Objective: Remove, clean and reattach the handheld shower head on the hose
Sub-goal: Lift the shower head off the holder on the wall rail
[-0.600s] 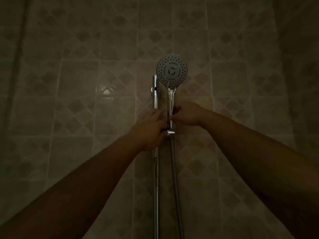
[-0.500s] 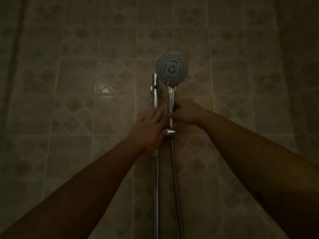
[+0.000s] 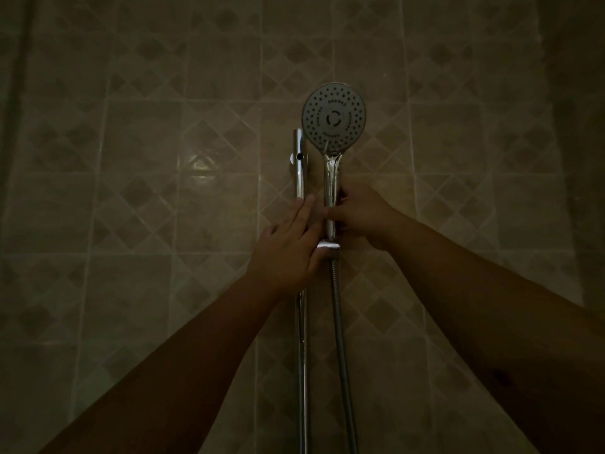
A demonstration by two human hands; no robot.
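The shower head (image 3: 333,117) has risen slightly, still seated in the holder (image 3: 328,246) on the rail (image 3: 299,172). The right hand (image 3: 363,214) grips its handle; the left hand (image 3: 288,247), fingers straight, braces the holder. Lift-off looks begun, hose (image 3: 340,339) still attached.

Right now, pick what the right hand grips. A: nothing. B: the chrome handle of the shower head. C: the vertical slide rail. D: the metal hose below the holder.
B: the right hand has its fingers curled round the chrome handle of the shower head, above the holder; the hose hangs free below it.
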